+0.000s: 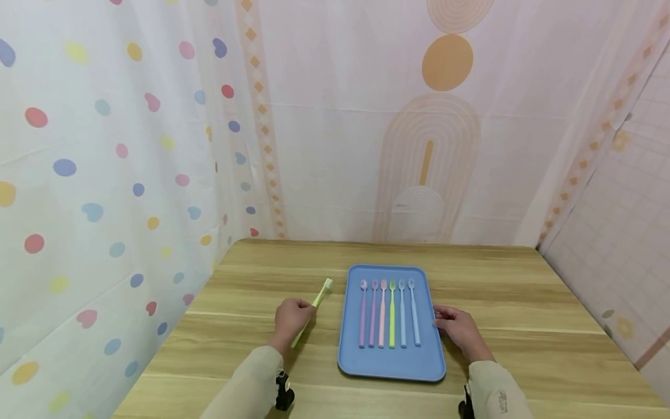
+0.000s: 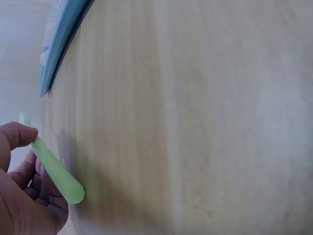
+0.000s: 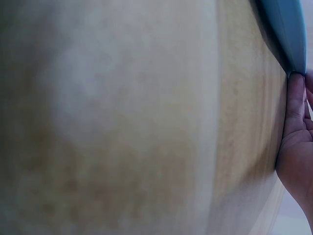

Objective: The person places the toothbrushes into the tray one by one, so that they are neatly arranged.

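Note:
My left hand [image 1: 293,320] pinches a pale yellow-green toothbrush [image 1: 319,298] between thumb and fingers, left of the tray. The brush slants, its white bristle head up and away; in the left wrist view its handle end [image 2: 71,188] sticks out below the thumb, above the table. A blue rectangular tray [image 1: 389,366] lies flat. My right hand [image 1: 460,329] touches its right edge with fairly straight fingers; some are hidden in the right wrist view. Inside the tray, several toothbrushes lie side by side, heads to the back: purple [image 1: 363,320], pink [image 1: 382,320], green [image 1: 392,320] and light blue [image 1: 402,320] ones.
The wooden table [image 1: 523,349] carries the tray near its middle. Behind it hangs a patterned curtain [image 1: 324,145], with a dotted curtain [image 1: 104,174] at the left. A pale wall covering [image 1: 628,233] closes the right side.

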`<act>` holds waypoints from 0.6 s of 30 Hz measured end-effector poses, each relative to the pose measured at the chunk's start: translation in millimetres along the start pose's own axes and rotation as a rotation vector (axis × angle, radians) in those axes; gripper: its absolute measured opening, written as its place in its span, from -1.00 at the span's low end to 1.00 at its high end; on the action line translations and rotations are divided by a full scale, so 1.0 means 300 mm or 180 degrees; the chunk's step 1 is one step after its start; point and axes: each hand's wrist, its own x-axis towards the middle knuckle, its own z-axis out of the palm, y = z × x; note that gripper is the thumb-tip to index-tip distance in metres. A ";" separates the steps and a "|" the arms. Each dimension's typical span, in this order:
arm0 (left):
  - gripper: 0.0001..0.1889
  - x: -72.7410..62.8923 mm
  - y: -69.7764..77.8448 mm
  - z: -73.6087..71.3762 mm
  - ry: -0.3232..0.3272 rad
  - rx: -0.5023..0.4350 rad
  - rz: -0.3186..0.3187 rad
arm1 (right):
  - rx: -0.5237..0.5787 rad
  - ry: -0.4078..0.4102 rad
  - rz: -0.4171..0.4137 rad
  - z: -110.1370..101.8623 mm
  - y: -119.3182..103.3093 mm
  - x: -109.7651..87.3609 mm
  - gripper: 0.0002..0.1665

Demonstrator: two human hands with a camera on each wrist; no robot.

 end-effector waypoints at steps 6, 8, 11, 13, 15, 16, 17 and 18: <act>-0.86 -0.001 0.035 0.003 0.0073 -0.0110 0.0076 | -0.0010 -0.0003 0.0007 -0.004 -0.005 -0.006 -0.51; -0.86 0.002 0.043 0.008 0.0128 -0.0136 0.0098 | -0.0003 -0.0007 0.0013 -0.005 -0.006 -0.006 -0.51; -0.86 0.006 0.053 0.018 0.0181 -0.0158 0.0126 | 0.0020 -0.0017 0.0001 -0.005 -0.004 -0.004 -0.51; -0.86 0.008 0.059 0.025 0.0210 -0.0191 0.0144 | 0.0020 -0.0023 -0.0011 -0.004 -0.004 -0.002 -0.50; -0.84 0.009 0.065 0.031 0.0215 -0.0256 0.0124 | 0.0014 -0.0033 -0.0022 -0.004 -0.004 -0.001 -0.50; -0.84 0.009 0.069 0.034 0.0223 -0.0275 0.0113 | 0.0018 -0.0027 -0.0012 -0.003 -0.003 0.000 -0.50; -0.83 0.008 0.073 0.037 0.0229 -0.0303 0.0092 | 0.0022 -0.0029 -0.0009 -0.002 -0.003 0.000 -0.50; -0.82 0.007 0.079 0.038 0.0239 -0.0330 0.0094 | 0.0019 -0.0028 -0.0004 -0.002 -0.003 0.000 -0.50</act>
